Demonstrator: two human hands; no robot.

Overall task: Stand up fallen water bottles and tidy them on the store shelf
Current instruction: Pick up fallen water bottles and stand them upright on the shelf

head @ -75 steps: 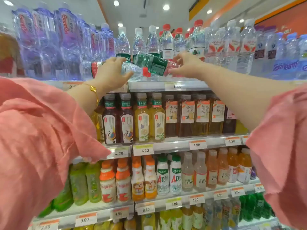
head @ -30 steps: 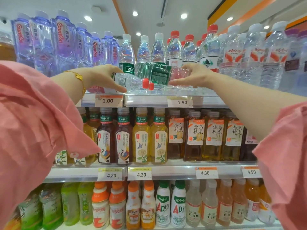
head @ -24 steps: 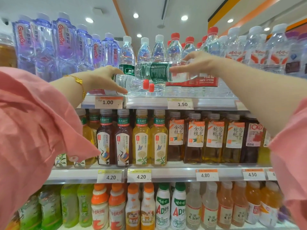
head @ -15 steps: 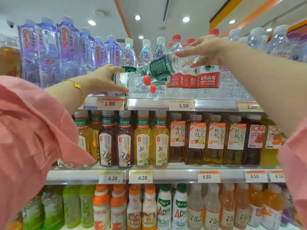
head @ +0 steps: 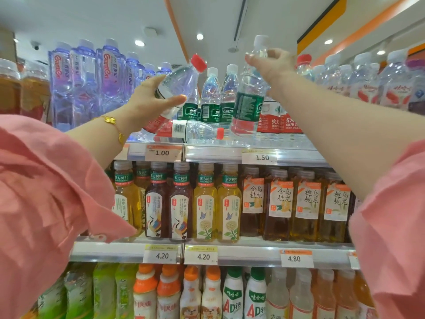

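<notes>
Up on the top shelf one red-capped bottle lies fallen. My left hand grasps a red-capped bottle tilted, my right hand a green-labelled bottle by its neck, near upright, for standing among its row.

On the top shelf, 1 bottle is laid on its side before 3 upright bottles. Above it, a tilted bottle is held in the left hand; to its right, a near-upright bottle is gripped by the right hand.
</notes>
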